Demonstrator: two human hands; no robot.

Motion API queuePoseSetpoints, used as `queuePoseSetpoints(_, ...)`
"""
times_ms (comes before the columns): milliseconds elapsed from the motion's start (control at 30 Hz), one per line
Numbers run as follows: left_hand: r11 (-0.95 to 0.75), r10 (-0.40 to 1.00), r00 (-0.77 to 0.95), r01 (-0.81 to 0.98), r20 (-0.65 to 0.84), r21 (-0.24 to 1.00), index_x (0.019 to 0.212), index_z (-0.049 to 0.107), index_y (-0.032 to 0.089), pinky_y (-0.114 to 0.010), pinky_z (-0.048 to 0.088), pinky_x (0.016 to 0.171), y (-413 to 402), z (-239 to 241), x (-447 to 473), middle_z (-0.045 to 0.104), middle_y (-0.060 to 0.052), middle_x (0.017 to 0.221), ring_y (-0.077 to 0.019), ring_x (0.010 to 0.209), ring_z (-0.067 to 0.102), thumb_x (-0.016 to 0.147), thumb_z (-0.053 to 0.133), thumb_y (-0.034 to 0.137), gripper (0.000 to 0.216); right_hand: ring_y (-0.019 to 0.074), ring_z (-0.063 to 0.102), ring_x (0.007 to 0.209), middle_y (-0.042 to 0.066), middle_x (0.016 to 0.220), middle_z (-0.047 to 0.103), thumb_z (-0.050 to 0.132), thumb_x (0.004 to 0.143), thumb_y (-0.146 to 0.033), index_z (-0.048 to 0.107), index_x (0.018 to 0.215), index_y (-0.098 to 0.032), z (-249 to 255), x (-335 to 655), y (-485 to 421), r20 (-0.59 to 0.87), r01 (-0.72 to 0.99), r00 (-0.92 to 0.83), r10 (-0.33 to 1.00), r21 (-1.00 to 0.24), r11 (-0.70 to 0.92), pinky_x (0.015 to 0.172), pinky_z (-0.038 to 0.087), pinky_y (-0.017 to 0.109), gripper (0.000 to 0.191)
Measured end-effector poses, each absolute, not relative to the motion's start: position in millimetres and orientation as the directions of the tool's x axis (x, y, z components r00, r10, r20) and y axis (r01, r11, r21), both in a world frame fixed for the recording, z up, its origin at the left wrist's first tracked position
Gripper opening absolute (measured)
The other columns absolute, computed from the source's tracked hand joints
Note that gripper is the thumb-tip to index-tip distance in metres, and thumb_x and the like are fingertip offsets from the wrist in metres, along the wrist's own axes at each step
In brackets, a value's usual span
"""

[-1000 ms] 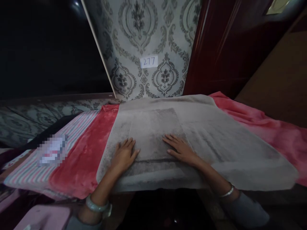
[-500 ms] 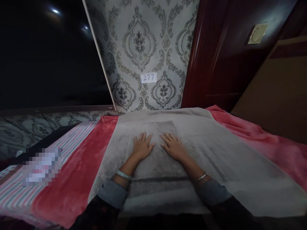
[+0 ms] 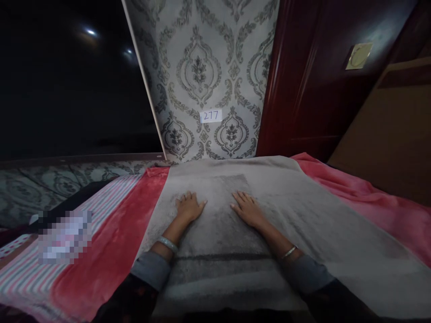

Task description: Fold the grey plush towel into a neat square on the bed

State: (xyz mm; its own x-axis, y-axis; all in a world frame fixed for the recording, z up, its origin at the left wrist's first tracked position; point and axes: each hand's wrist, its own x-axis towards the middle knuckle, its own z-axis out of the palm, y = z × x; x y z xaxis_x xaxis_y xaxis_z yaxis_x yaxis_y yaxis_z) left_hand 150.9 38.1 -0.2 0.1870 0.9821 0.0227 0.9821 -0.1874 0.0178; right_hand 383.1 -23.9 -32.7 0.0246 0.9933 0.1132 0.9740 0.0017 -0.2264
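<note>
Your left hand (image 3: 189, 207) and your right hand (image 3: 248, 209) both lie palm down on a pale grey fabric sheet (image 3: 323, 233), a little apart from each other and near its middle. Your fingers (image 3: 239, 200) rest flat and slightly apart, clamped on nothing, and neither hand grips a fold or an edge. The sheet is spread over a red fleece blanket (image 3: 101, 251), with the blanket's red showing along the sheet's left side and a pinker stretch rumpled beyond its right side. Its far end reaches the foot of the wall, and its near end runs under your forearms towards you. A darker rectangular patch (image 3: 232, 184) shows in the sheet around and ahead of your hands, and a dark straight line (image 3: 224, 257) crosses it just nearer you than your wrists. Each wrist wears a pale bangle, the left bangle (image 3: 167, 244) wider than the right bangle (image 3: 288, 252), and grey-blue cuffs (image 3: 150, 269) sit just behind them. Off to your left lies a striped pink and grey cloth (image 3: 111, 202), with a pixelated patch (image 3: 63, 237) on it that is impossible to make out. Ahead, damask wallpaper (image 3: 198, 72) carries a white paper label (image 3: 210, 116) reading 277. To its right stands a dark red wooden door (image 3: 289, 80) with a brass plate (image 3: 358, 55).
</note>
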Motion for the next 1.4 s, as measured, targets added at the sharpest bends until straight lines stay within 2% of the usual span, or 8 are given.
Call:
queuePoseSetpoints(100, -0.256, 0.967, 0.255, 0.967, 0.024, 0.023, 0.141, 0.048, 0.009, -0.062, 0.021, 0.115, 49, 17, 155, 0.039, -0.023, 0.154, -0.0392, 0.147, 0.024, 0.095, 0.032, 0.053, 0.066, 0.0243, 0.036, 0.142, 0.010, 0.154, 0.039, 0.030, 0.103, -0.037, 0.042, 0.150, -0.018, -13, 382, -9, 0.058, 0.963, 0.035, 0.998, -0.271, -0.017, 0.114, 0.030, 0.042, 0.052)
queuePoseSetpoints(167, -0.346, 0.938, 0.345, 0.937, 0.040, 0.038, 0.146, 0.043, 0.016, -0.057, 0.020, 0.117, 58, 27, 165, 0.032, -0.016, 0.159, -0.0324, 0.150, 0.020, 0.095, 0.033, 0.050, 0.062, 0.0247, 0.038, 0.140, 0.010, 0.153, 0.042, 0.026, 0.103, -0.036, 0.043, 0.149, -0.019, 2, 378, 7, 0.082, 0.960, 0.041, 0.996, -0.278, -0.017, 0.113, 0.032, 0.045, 0.052)
queuePoseSetpoints(300, -0.491, 0.871, 0.488, 0.868, 0.055, 0.073, 0.153, 0.030, 0.030, -0.056, 0.017, 0.119, 77, 24, 186, 0.020, -0.003, 0.165, -0.0256, 0.152, 0.013, 0.096, 0.033, 0.052, 0.061, 0.0296, 0.020, 0.148, 0.006, 0.161, 0.025, 0.030, 0.103, -0.039, 0.036, 0.153, -0.023, 11, 369, 39, 0.155, 0.973, 0.021, 0.988, -0.230, 0.016, 0.116, 0.021, 0.054, 0.053)
queuePoseSetpoints(467, -0.481, 0.877, 0.477, 0.871, 0.065, 0.104, 0.152, 0.034, 0.031, -0.063, 0.018, 0.117, 89, -8, 191, 0.026, -0.004, 0.163, -0.0320, 0.150, 0.018, 0.097, 0.028, 0.055, 0.060, 0.0310, 0.021, 0.147, 0.002, 0.162, 0.025, 0.034, 0.102, -0.047, 0.034, 0.154, -0.029, -17, 371, 57, 0.104, 0.978, -0.014, 0.994, -0.204, 0.035, 0.115, 0.022, 0.056, 0.055)
queuePoseSetpoints(633, -0.377, 0.923, 0.366, 0.921, 0.114, 0.095, 0.151, 0.037, 0.025, -0.057, 0.019, 0.119, 92, -16, 185, 0.030, -0.009, 0.161, -0.0318, 0.149, 0.022, 0.096, 0.026, 0.057, 0.065, 0.0278, 0.022, 0.147, 0.002, 0.161, 0.026, 0.031, 0.103, -0.047, 0.032, 0.155, -0.030, -29, 379, 61, 0.113, 0.975, 0.004, 0.994, -0.223, 0.021, 0.117, 0.021, 0.052, 0.055)
queuePoseSetpoints(867, -0.158, 0.987, 0.154, 0.980, 0.039, 0.120, 0.155, 0.029, 0.019, -0.060, 0.020, 0.118, 100, -13, 173, 0.018, -0.009, 0.164, -0.0313, 0.152, 0.012, 0.095, 0.019, 0.059, 0.072, 0.0313, 0.025, 0.146, 0.009, 0.158, 0.032, 0.029, 0.102, -0.051, 0.036, 0.153, -0.021, -29, 380, 59, 0.161, 0.977, 0.148, 0.976, -0.177, -0.119, 0.116, 0.024, 0.048, 0.059)
queuePoseSetpoints(1133, -0.280, 0.957, 0.286, 0.956, -0.050, 0.089, 0.155, 0.025, 0.019, -0.052, 0.020, 0.119, 87, -7, 148, 0.012, -0.013, 0.165, -0.0307, 0.151, 0.014, 0.094, 0.025, 0.063, 0.075, 0.0285, 0.017, 0.149, 0.006, 0.163, 0.018, 0.024, 0.102, -0.057, 0.024, 0.158, -0.028, -18, 397, 41, -0.013, 0.982, 0.002, 1.000, -0.188, -0.004, 0.118, 0.020, 0.049, 0.063)
queuePoseSetpoints(1400, -0.342, 0.938, 0.344, 0.938, -0.034, 0.048, 0.156, 0.025, 0.026, -0.048, 0.019, 0.119, 46, -16, 102, 0.023, -0.012, 0.163, -0.0328, 0.151, 0.017, 0.098, 0.026, 0.057, 0.066, 0.0289, 0.016, 0.149, 0.003, 0.164, 0.014, 0.026, 0.103, -0.049, 0.025, 0.157, -0.026, -50, 446, -47, 0.036, 0.970, -0.024, 0.999, -0.240, 0.032, 0.118, 0.021, 0.051, 0.059)
